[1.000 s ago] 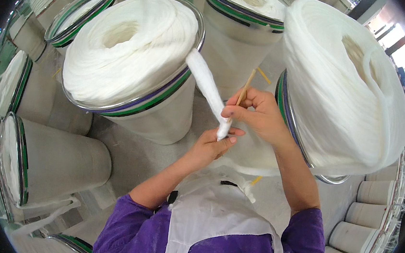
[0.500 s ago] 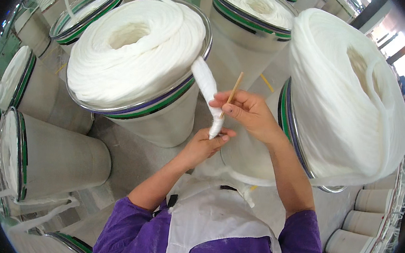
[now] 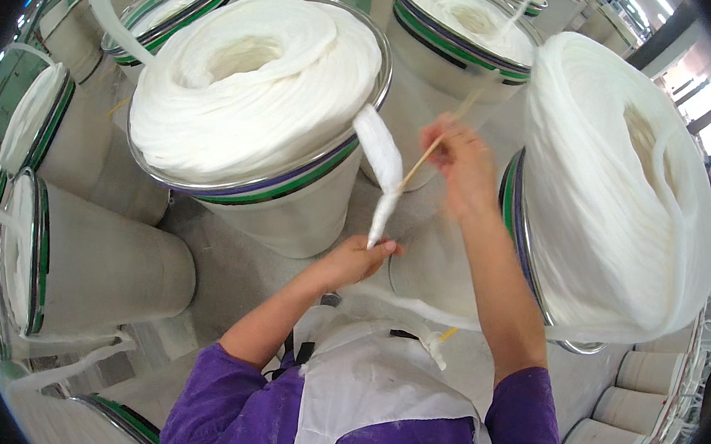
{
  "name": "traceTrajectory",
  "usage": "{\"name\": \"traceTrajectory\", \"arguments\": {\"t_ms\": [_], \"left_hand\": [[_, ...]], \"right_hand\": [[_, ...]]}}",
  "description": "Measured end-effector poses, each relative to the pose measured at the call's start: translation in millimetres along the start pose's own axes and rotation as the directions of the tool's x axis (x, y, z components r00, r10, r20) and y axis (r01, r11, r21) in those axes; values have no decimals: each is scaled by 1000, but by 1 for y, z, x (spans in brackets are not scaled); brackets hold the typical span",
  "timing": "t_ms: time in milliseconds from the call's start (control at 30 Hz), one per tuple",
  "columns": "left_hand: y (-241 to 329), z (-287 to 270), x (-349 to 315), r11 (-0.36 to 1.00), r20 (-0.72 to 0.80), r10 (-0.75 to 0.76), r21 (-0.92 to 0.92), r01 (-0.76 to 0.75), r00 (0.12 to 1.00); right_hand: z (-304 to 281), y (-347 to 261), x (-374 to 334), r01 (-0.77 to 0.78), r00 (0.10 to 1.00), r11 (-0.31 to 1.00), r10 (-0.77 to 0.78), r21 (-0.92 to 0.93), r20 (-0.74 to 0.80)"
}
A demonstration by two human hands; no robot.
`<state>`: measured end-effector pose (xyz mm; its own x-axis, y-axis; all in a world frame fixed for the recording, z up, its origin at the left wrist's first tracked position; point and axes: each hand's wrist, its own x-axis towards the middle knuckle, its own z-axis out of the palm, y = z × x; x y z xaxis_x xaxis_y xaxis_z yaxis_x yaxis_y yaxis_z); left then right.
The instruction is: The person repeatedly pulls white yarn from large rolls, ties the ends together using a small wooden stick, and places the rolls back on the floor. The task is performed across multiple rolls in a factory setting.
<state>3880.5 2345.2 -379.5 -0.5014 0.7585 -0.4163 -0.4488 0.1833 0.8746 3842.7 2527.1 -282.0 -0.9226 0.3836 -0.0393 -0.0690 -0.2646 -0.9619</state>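
Note:
A white cotton sliver (image 3: pixel 379 150) hangs over the rim of the can in front of me, narrowing into a thin twisted piece at its lower end. My left hand (image 3: pixel 355 263) pinches that end between thumb and fingers. Slightly smeared by motion, my right hand (image 3: pixel 464 162) is closed around a thin wooden stick (image 3: pixel 421 164), up and to the right of the left hand. The stick slants, its lower tip at the sliver's narrow part; whether it touches cannot be made out. Behind the sliver stands the can (image 3: pixel 288 223), topped by a thick white coil (image 3: pixel 298 103).
To the right a tilted can carries a tall, bulging coil (image 3: pixel 588 175). A loose strand (image 3: pixel 416 305) runs across in front of my apron. Another can (image 3: pixel 107 259) stands at the left, and more cans (image 3: pixel 459 49) fill the back.
My right hand has moved up and to the right, away from the sliver, and the stick leans over further. My left hand keeps its pinch on the sliver's end.

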Motion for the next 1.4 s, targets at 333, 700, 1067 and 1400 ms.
{"name": "traceTrajectory", "arguments": {"t_ms": [333,700,1067,1400], "left_hand": [[-27,-5,-5,998,-71,17,65,-12,997],[-83,-40,4,964,-316,262,131,-232,912],[-11,-60,-54,180,-127,895,980,-86,428],[62,-89,-9,-130,67,980,930,343,189]], "right_hand": [[23,17,-32,753,506,493,-11,-436,862],[-5,-6,-47,580,783,395,-31,-712,621],[-206,-85,-268,32,999,699,-43,-714,2],[-331,-70,-267,-1,977,-65,-212,-998,13]]}}
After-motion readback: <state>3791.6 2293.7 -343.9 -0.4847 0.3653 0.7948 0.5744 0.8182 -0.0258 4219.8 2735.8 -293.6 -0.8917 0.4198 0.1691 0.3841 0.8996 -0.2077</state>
